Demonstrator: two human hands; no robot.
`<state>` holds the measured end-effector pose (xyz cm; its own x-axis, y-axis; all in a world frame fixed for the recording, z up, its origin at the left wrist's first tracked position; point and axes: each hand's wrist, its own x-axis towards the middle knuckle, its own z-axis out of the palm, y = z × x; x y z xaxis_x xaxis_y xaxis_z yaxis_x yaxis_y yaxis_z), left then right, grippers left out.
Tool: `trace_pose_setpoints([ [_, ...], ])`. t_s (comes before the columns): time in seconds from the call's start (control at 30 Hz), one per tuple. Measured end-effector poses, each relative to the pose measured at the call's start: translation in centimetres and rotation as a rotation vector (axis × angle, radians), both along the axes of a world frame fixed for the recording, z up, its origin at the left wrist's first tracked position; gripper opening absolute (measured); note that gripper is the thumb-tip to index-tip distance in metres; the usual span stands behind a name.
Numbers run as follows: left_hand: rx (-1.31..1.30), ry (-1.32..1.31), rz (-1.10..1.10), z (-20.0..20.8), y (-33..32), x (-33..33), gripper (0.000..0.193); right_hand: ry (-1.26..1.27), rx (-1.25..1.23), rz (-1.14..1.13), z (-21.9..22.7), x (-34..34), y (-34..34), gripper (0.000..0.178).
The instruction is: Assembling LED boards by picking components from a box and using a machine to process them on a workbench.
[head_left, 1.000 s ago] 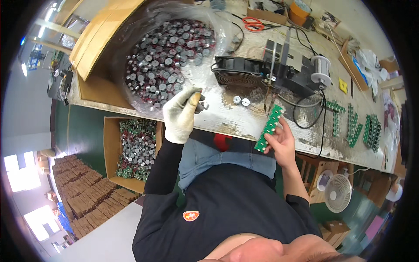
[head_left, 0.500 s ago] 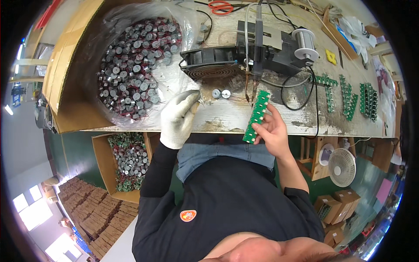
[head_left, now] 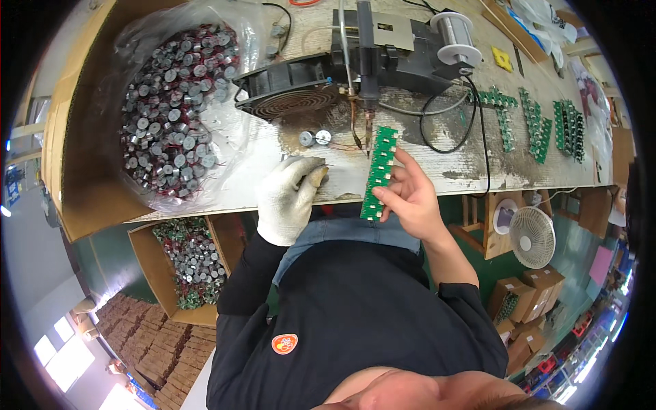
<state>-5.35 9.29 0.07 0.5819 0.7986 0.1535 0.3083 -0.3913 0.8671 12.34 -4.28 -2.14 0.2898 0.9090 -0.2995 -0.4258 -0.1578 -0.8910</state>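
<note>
A clear plastic bag (head_left: 247,89) of small silver cylinders (head_left: 171,119) lies partly in a brown cardboard box (head_left: 89,130); a lower cardboard box (head_left: 145,256) holds similar cylinders and green pieces (head_left: 190,299). Our black shirt (head_left: 383,294) bears a round red patch (head_left: 284,344). Our bare right hand (head_left: 408,196) pinches a green circuit-board strip (head_left: 380,171) near the soldering tip (head_left: 368,133); our white-gloved left hand (head_left: 288,201) curls, holding what we cannot tell.

Well right of the right hand (head_left: 412,200), a white electric fan (head_left: 533,234) stands near cardboard cartons (head_left: 544,285); farther forward lies a yellow block (head_left: 502,59). Left of the left hand (head_left: 288,198), brown stacks (head_left: 147,335) sit low.
</note>
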Motion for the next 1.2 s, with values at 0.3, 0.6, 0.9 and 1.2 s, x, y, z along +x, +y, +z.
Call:
trace_pose_setpoints([
  [0.3,-0.377,0.004,-0.024,-0.8,-1.6,2.3,0.010,0.004,0.029,0.020,0.5,0.0,0.5,0.071],
  [0.6,-0.526,-0.116,0.017,-0.5,-2.4,3.5,0.014,0.025,0.068,0.018,-0.1,-0.2,0.3,0.070],
  [0.9,-0.586,-0.046,0.013,-1.1,-2.1,3.2,0.015,-0.005,0.082,0.010,-0.3,-0.3,0.1,0.070],
  [1.2,-0.651,-0.103,0.026,-0.9,-1.9,3.6,0.015,-0.035,0.092,0.008,-0.2,-0.3,0.6,0.069],
])
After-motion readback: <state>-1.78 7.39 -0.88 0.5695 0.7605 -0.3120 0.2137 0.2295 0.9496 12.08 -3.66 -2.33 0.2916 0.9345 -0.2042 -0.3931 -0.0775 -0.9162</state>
